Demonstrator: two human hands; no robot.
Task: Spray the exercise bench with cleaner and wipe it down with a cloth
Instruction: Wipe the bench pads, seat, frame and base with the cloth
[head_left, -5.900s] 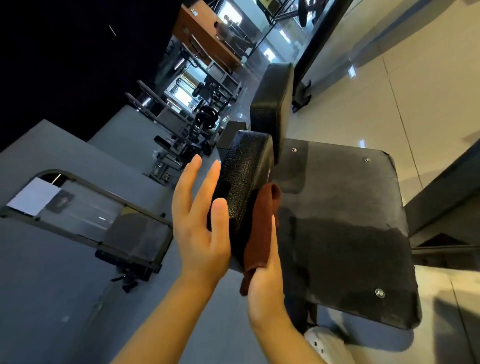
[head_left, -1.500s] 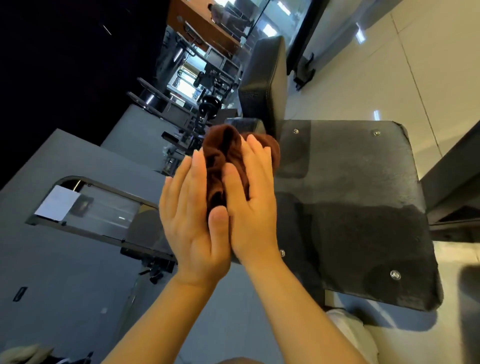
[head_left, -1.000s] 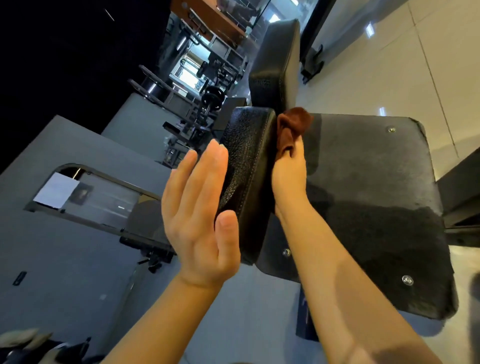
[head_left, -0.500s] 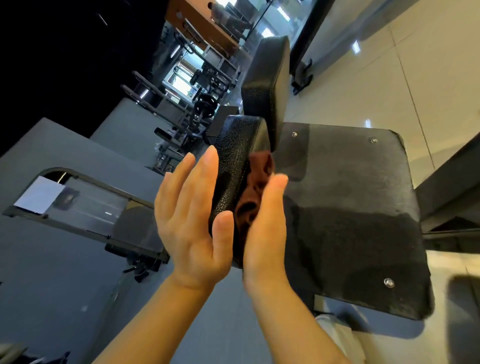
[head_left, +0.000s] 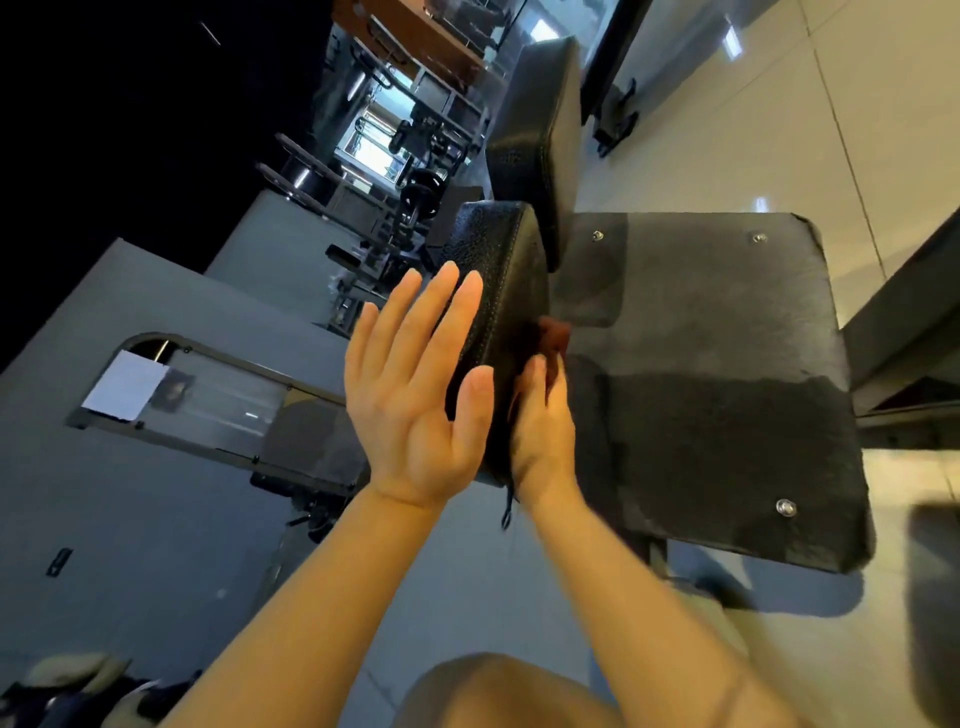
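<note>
**A:** Since the camera is tilted hard, what does the bench pad (head_left: 498, 291) look like from your end?

**B:** I see a thick black pad with a pebbled, leather-like skin and a stitched seam along its edge, turned edge-on to me in the middle of the view. A second pad (head_left: 540, 130) of the same make sits just beyond it, smoother and a little glossy.

**A:** And the hands?

**B:** My left hand (head_left: 415, 395) is released, fingers straight and together, palm flat against the pad's left face. My right hand (head_left: 543, 415) presses the cloth (head_left: 555, 335) to the pad's opposite face with its fingers laid along it.

**A:** How much cloth can you make out?

**B:** Little. Only a rust-brown fold pokes out above the fingertips, soft and crumpled; the remainder is hidden between the palm and the pad. I cannot tell whether the thumb hooks round it. A thin dark cord (head_left: 509, 512) dangles below the wrist, blurred.

**A:** What is that dark slab to the right?

**B:** A flat, rounded-corner panel (head_left: 727, 389) with a matte, grainy black face and metal bolts (head_left: 785, 506) near its corners. Its lower half reads darker than the upper, with an uneven boundary. Its near edge is partly covered by my right forearm.

**A:** Anything else?

**B:** Pale glossy floor tiles (head_left: 727, 130) on the right and a grey mat (head_left: 156, 519) on the left. The gym machines (head_left: 410, 192) in the distance are small and jumbled. My knee (head_left: 498, 691) is cut off at the bottom.
</note>
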